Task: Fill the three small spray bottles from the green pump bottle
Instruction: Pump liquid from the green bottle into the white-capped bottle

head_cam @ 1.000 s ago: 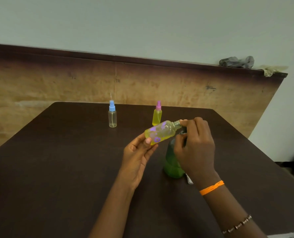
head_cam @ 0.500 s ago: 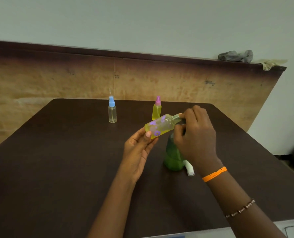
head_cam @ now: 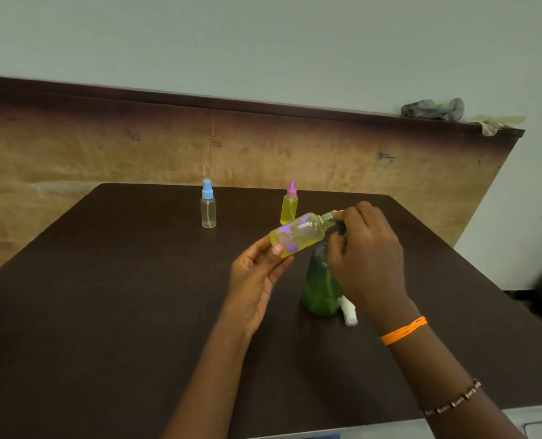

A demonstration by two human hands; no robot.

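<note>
My left hand (head_cam: pixel 257 274) holds a small yellow bottle with purple flowers (head_cam: pixel 298 234), tilted with its open neck toward the right. My right hand (head_cam: pixel 364 251) is curled over the top of the green pump bottle (head_cam: pixel 318 289), fingers at the small bottle's neck; the pump head is hidden under it. A white spray cap (head_cam: pixel 349 312) lies on the table beside the green bottle. A clear spray bottle with a blue cap (head_cam: pixel 208 205) and a yellow-filled one with a pink cap (head_cam: pixel 289 204) stand upright farther back.
The dark brown table (head_cam: pixel 105 296) ends at a worn wooden panel (head_cam: pixel 105 147) behind. Crumpled cloths (head_cam: pixel 434 109) sit on the panel's ledge at the right. The table's right edge drops to a pale floor.
The view shifted slightly; both hands and the flowered bottle keep almost the same pose, and the white cap shows more plainly beside the green bottle.
</note>
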